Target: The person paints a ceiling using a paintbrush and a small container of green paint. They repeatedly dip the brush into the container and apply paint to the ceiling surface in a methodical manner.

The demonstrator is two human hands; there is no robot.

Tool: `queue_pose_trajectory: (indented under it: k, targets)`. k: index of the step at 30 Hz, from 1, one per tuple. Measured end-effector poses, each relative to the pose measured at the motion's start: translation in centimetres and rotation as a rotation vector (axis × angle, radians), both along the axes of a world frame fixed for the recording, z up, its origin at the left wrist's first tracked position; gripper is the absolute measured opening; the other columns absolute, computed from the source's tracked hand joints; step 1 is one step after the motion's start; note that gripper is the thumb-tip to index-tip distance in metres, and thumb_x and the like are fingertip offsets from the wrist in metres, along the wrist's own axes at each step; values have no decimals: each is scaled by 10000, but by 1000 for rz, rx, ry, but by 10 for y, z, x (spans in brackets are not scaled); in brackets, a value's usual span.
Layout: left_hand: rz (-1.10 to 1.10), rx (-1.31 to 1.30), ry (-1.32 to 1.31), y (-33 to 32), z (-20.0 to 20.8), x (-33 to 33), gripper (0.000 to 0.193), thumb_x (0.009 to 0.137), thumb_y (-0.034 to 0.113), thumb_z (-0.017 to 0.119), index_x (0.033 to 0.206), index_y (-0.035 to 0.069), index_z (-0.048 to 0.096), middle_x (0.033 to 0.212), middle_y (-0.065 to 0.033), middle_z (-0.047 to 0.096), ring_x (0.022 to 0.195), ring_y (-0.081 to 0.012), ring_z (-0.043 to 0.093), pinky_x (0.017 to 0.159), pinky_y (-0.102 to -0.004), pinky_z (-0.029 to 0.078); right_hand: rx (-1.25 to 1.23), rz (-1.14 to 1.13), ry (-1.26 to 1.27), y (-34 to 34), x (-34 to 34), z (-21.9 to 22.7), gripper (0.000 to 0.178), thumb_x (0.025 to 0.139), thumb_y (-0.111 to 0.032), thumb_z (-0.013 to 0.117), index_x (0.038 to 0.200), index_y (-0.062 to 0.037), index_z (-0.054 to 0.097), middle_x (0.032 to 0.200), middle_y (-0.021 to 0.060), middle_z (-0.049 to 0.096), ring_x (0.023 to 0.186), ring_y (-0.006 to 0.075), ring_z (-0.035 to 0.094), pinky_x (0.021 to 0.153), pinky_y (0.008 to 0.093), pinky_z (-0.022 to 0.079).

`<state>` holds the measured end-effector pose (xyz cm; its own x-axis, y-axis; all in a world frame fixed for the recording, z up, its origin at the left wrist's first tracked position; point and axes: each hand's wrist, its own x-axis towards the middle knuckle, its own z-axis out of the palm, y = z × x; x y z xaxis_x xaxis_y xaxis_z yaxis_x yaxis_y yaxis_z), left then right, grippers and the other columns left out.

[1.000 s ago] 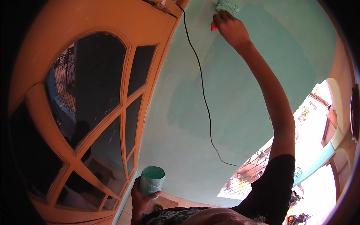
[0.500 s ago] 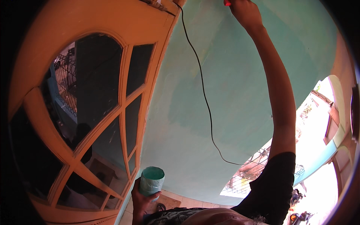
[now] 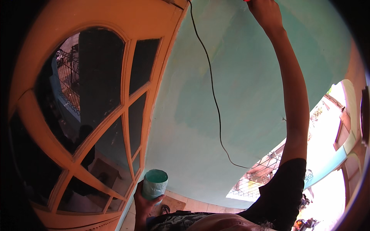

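Observation:
Low in the view, my left hand (image 3: 147, 204) wraps round a pale green plastic cup (image 3: 155, 185). The cup is upright with its mouth facing up, and green paint colours its inside. My right arm is stretched high up along the green wall (image 3: 246, 84). At the top edge my right hand (image 3: 266, 13) is closed on a red handle (image 3: 247, 0). Only a sliver of the handle shows; whatever it belongs to lies outside the picture. Darker and lighter patches of green cover the wall around my arm.
An orange wooden door (image 3: 73, 163) with dark glass panes stands at the left. A thin black cable (image 3: 211, 77) hangs loosely across the wall. At the right is a bright opening with a metal grille (image 3: 250, 183). Below lies a tiled floor (image 3: 192, 205) with a brown mat (image 3: 175, 204).
My right hand has moved slightly to the right and up with the red handle. The view has shifted a little. My left hand still holds the cup.

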<state>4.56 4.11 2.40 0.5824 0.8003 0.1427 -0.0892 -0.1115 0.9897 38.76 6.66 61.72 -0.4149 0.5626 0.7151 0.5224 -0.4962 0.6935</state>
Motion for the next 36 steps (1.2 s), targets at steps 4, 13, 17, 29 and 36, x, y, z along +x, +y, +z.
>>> queue_pose_trajectory:
  k: [4, 13, 17, 29, 36]
  targets:
    - [-26, -13, -11, -1, 5, 5, 856, 562, 247, 971, 1285, 6, 581, 1150, -164, 684, 1046, -309, 681, 927, -439, 541, -9, 67, -121, 2, 30, -9, 123, 963, -151, 586, 991, -46, 644, 1007, 135, 708, 821, 320, 706, 714, 432, 570]
    - [-39, 12, 11, -4, 12, 3, 789, 588, 195, 957, 1259, 15, 584, 1112, -148, 680, 1007, -297, 672, 910, -424, 536, -287, 143, -46, 6, 13, -132, 90, 868, -81, 671, 938, -119, 628, 964, 66, 709, 821, 268, 697, 610, 367, 553]
    - [-10, 18, 4, -5, 8, 0, 800, 583, 199, 959, 1264, 16, 581, 1111, -148, 679, 1009, -296, 671, 914, -426, 534, -240, 173, 60, 2, -21, -75, 233, 921, -121, 685, 1153, -109, 702, 968, 75, 746, 752, 324, 686, 668, 381, 564]
    - [-40, 12, -32, -6, 3, 5, 819, 593, 233, 964, 1282, 17, 577, 1121, -150, 688, 1006, -298, 685, 909, -422, 547, -212, 138, -226, 40, 31, -46, 262, 893, -90, 688, 1149, -137, 658, 901, 63, 725, 745, 325, 681, 651, 386, 558]
    - [-36, -6, -39, -3, 6, 1, 864, 557, 248, 975, 1285, 18, 571, 1150, -149, 671, 1049, -289, 667, 926, -437, 544, -94, -182, -1, 32, -24, -21, 255, 864, -80, 680, 1107, -156, 668, 1030, 46, 721, 802, 290, 708, 686, 391, 587]
